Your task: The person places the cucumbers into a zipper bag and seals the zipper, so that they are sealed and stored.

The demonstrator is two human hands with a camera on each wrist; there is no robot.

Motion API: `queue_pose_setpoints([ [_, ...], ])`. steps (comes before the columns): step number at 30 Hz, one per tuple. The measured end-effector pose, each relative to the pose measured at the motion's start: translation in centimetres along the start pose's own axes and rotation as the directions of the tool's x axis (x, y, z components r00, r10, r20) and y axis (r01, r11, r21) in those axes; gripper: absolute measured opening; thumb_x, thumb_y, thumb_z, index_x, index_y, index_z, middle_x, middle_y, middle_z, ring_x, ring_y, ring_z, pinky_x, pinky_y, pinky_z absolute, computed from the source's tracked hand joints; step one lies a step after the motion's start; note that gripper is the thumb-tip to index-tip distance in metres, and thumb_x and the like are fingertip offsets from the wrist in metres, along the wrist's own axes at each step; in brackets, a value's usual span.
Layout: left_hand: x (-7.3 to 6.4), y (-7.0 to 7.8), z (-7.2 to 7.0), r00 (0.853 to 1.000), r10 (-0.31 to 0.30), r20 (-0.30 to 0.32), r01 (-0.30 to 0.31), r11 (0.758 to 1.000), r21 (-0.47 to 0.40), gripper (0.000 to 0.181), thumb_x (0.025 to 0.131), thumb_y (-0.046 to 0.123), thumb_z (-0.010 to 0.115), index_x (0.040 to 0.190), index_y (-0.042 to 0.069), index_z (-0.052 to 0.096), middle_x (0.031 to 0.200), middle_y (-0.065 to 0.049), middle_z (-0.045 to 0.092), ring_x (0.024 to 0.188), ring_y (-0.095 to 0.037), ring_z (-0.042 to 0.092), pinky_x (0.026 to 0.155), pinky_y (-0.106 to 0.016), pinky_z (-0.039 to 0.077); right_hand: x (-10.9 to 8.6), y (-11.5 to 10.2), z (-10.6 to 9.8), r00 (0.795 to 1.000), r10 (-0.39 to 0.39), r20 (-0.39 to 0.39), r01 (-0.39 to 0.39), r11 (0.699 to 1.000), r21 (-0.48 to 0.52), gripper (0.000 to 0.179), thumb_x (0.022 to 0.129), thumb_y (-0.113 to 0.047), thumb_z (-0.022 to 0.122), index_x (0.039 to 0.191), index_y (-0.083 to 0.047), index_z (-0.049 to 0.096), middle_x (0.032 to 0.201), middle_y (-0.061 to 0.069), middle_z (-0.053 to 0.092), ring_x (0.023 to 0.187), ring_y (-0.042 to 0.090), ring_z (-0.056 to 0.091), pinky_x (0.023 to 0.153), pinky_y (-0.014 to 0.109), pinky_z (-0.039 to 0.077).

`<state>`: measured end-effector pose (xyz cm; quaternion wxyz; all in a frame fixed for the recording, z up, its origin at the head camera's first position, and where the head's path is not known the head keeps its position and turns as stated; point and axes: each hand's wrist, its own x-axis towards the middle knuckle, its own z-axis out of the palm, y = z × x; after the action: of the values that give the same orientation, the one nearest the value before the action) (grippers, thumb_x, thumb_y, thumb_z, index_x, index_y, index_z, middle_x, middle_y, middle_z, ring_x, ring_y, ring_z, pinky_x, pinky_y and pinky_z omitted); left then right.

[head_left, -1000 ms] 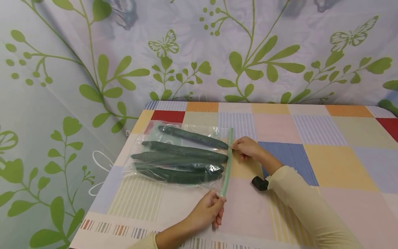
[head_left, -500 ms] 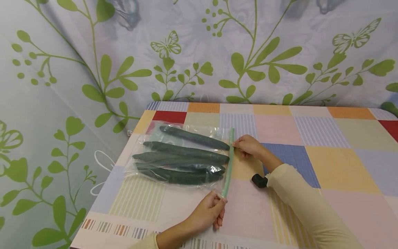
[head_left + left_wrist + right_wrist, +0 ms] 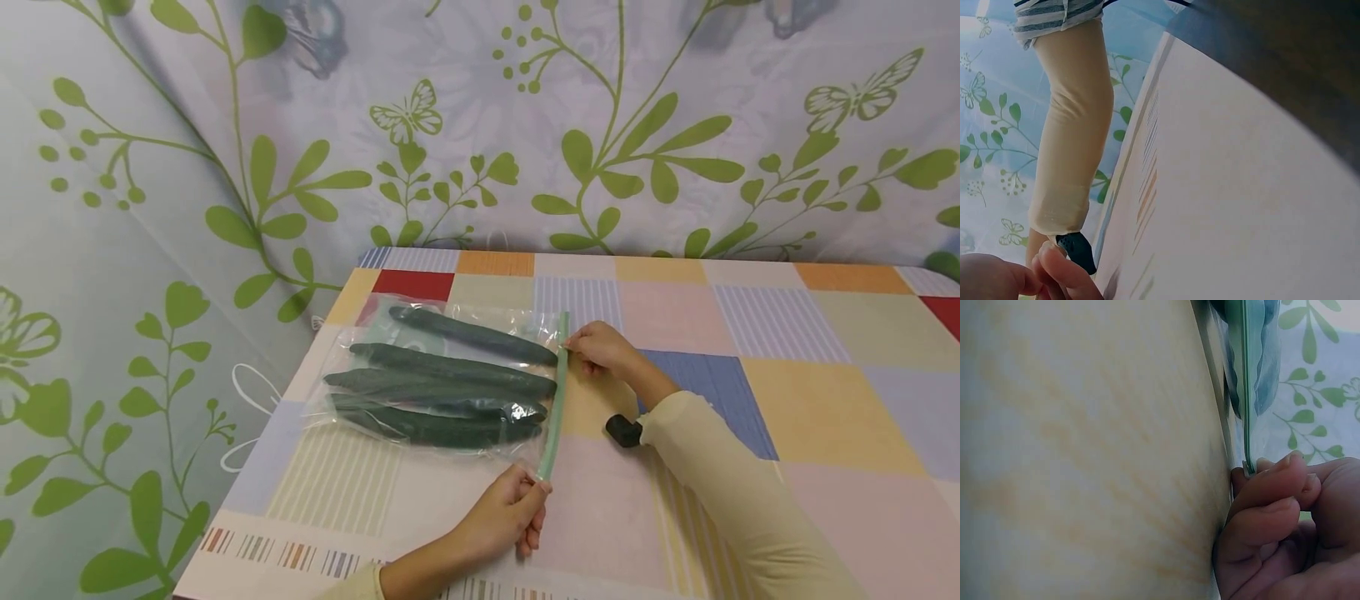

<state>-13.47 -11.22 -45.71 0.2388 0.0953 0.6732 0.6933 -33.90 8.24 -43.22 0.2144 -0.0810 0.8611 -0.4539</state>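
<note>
A clear zip bag [image 3: 457,321] lies flat on the table with several long dark green cucumbers [image 3: 450,358] side by side inside. Along its right side runs a light green zip strip [image 3: 557,417]. My left hand [image 3: 501,515] pinches the near end of that strip between thumb and fingers. Toward the strip's far end, my right hand [image 3: 603,346] pinches it. In the right wrist view, a small clear slider [image 3: 1249,469] shows on the zip strip [image 3: 1247,381] right at the fingertips of the right hand [image 3: 1279,525]. The left wrist view shows only part of the left hand [image 3: 1054,275].
A patchwork-patterned cloth covers the table [image 3: 847,417]. A small black device [image 3: 624,431] sits at the right sleeve's cuff. Behind the table hangs a curtain [image 3: 465,100] with green leaves and butterflies. A white cord [image 3: 251,379] loops by the table's left edge.
My right hand has slid a little along the zip strip toward its far end. The left hand keeps its pinch on the near end. The whole head view has shifted slightly.
</note>
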Motion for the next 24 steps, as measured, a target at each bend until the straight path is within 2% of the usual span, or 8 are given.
queue_pose_setpoints([
  [5,0.0,0.0,0.0,1.0,-0.008,-0.006,0.008,1.0,-0.005,0.017,0.095,0.018,0.044,0.095,0.002,0.042,0.061,-0.001,0.046,0.043,-0.006,0.045,0.04,-0.016,0.04,0.4,0.0,-0.3,1.0,0.002,-0.016,-0.002,1.0,-0.016,0.03,0.091,-0.012,0.046,0.102,0.012,0.06,0.045,-0.005,0.038,0.042,0.008,0.043,0.043,0.02,0.038],
  [10,0.0,0.0,0.1,1.0,-0.019,-0.01,0.018,1.0,-0.02,0.014,0.095,0.017,0.043,0.093,0.004,0.041,0.06,-0.001,0.045,0.042,-0.007,0.045,0.039,-0.017,0.04,0.9,-0.2,-0.5,1.0,0.006,-0.021,-0.007,0.999,-0.033,0.028,0.092,-0.015,0.046,0.075,0.003,0.059,0.044,-0.004,0.038,0.041,0.008,0.042,0.042,0.021,0.035],
  [12,0.1,0.1,0.1,1.0,-0.019,-0.014,0.019,1.0,-0.022,0.014,0.095,0.017,0.043,0.094,0.003,0.042,0.059,-0.001,0.045,0.042,-0.007,0.045,0.039,-0.017,0.04,1.1,-0.3,-0.7,1.0,0.002,-0.02,-0.003,0.999,-0.033,0.028,0.092,-0.015,0.046,0.076,0.003,0.059,0.044,-0.004,0.039,0.04,0.008,0.042,0.042,0.021,0.035],
  [17,0.1,0.2,0.1,1.0,-0.012,-0.018,0.012,1.0,-0.012,0.017,0.095,0.018,0.044,0.099,0.001,0.044,0.059,-0.001,0.046,0.042,-0.007,0.045,0.039,-0.017,0.04,1.4,-0.6,-1.1,0.999,-0.012,-0.034,0.011,0.999,-0.038,0.03,0.092,-0.015,0.046,0.095,0.01,0.062,0.044,-0.004,0.039,0.04,0.007,0.042,0.041,0.02,0.034],
  [24,0.0,0.0,0.1,1.0,-0.024,-0.016,0.024,0.999,-0.025,0.016,0.094,0.018,0.046,0.097,0.002,0.045,0.059,0.0,0.047,0.041,-0.006,0.045,0.038,-0.017,0.04,1.8,-0.2,-1.1,0.999,-0.008,-0.045,0.006,0.998,-0.059,0.03,0.092,-0.016,0.047,0.083,0.008,0.062,0.042,-0.005,0.04,0.039,0.008,0.044,0.041,0.021,0.034],
])
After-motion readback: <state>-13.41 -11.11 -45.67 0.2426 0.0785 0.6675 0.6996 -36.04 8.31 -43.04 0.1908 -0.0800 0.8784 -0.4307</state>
